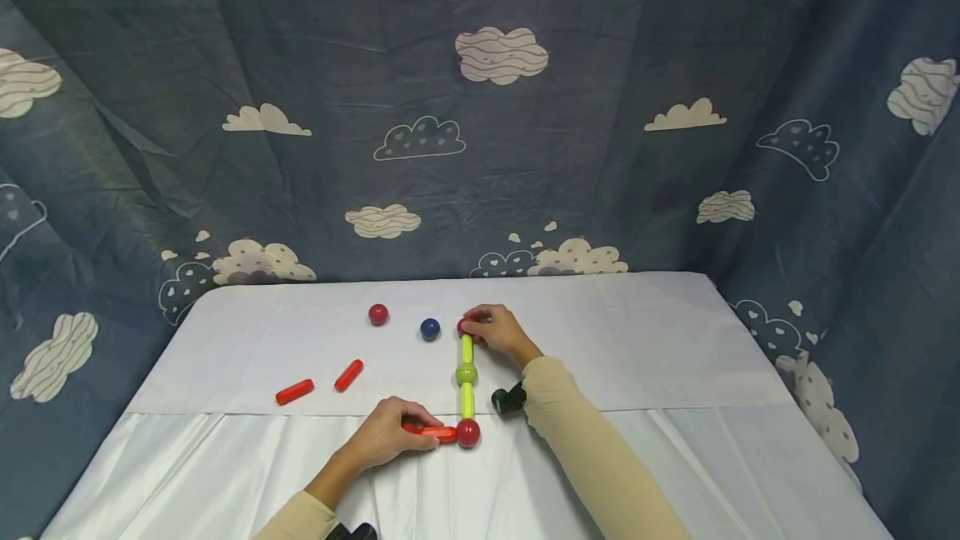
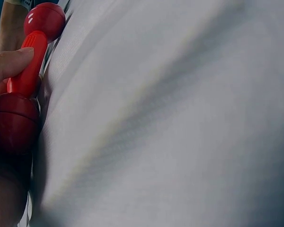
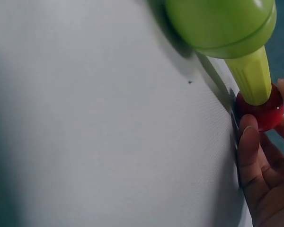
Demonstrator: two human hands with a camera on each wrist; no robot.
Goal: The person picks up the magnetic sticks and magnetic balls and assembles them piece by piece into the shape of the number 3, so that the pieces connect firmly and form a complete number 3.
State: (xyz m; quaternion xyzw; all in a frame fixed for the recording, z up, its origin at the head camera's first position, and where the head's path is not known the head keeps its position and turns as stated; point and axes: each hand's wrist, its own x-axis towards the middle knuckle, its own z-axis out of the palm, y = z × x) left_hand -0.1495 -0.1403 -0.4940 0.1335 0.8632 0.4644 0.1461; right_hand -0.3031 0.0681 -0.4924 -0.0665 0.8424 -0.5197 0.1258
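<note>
Two yellow-green sticks (image 1: 467,349) and a green ball (image 1: 466,373) between them form a line, with a red ball (image 1: 468,433) at its near end. From that ball a red stick (image 1: 442,434) runs left, gripped by my left hand (image 1: 386,433). In the left wrist view my thumb lies on the red stick (image 2: 27,71), which has a red ball (image 2: 45,21) at one end and another red ball (image 2: 14,124) at the other. My right hand (image 1: 501,332) pinches the far-end red ball (image 3: 262,111); a bit of red shows under that hand in the head view.
A loose red ball (image 1: 378,314) and a blue ball (image 1: 430,329) lie at the back of the white-covered table (image 1: 637,340). Two loose red sticks, one farther left (image 1: 295,392) and one nearer the middle (image 1: 348,375), lie left of the line. A dark cloud-patterned curtain (image 1: 420,190) hangs behind.
</note>
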